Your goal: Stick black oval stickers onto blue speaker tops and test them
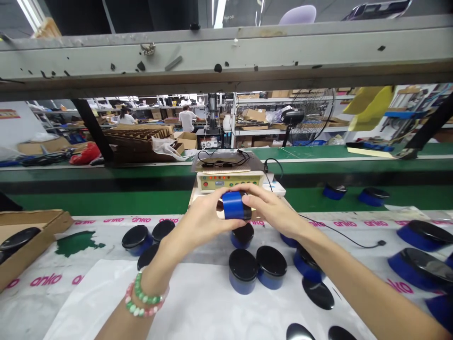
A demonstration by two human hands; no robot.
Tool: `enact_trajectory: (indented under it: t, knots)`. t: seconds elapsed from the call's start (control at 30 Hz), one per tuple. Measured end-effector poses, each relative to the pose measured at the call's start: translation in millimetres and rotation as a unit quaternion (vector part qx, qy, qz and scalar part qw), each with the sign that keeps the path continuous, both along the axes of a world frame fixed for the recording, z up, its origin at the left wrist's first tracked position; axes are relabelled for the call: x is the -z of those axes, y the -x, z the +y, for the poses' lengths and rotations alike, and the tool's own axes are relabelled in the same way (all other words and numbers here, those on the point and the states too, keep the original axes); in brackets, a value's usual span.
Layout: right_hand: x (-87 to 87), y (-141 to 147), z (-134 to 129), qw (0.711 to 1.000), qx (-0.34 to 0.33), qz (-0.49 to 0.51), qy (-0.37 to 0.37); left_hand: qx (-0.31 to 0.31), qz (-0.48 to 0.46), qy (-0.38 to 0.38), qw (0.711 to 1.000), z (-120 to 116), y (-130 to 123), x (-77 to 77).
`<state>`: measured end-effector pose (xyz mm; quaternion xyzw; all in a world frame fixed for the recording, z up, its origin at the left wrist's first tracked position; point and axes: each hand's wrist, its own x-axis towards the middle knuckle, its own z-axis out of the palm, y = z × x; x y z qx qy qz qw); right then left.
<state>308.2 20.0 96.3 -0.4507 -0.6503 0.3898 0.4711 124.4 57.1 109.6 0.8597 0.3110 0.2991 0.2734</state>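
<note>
Between my two hands, above the table and in front of the test instrument, a round blue container with a black top is held on its side. My left hand grips its blue end, thumb below and fingers above. On the black end, my right hand has its fingers closed round the edge. Below stand several more such containers, upright with glossy black tops. Loose black discs lie near my right forearm. Beads circle my left wrist.
An instrument with lit red digits stands at the middle back, cables on top. A cardboard box with black-topped items is at left. More containers stand at right. A thin cable crosses the table. A shelf beam spans overhead.
</note>
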Motion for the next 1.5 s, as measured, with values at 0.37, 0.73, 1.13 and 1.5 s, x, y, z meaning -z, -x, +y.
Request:
enact_trajectory:
  t: [0.37, 0.73, 1.13, 1.5]
  knots:
    - [5.8, 40.5, 2.2, 0.999, 0.001, -0.050, -0.020, -0.043, 0.174, -0.059, 0.982, -0.1, 17.8, -0.5]
    - [46.9, -38.7, -64.2, 0.877, 0.004, -0.479, 0.039, -0.003, 0.332, -0.027, 0.943, 27.3, 56.0, 33.8]
    - [64.3, -64.2, -28.6, 0.804, 0.119, -0.581, -0.039, -0.076, 0.360, 0.002, 0.930, -23.0, 49.5, 62.4]
    - [118.1, -108.7, -125.6, 0.799, 0.127, -0.552, -0.204, 0.095, 0.128, 0.003, 0.987, -19.7, -26.3, 119.2]
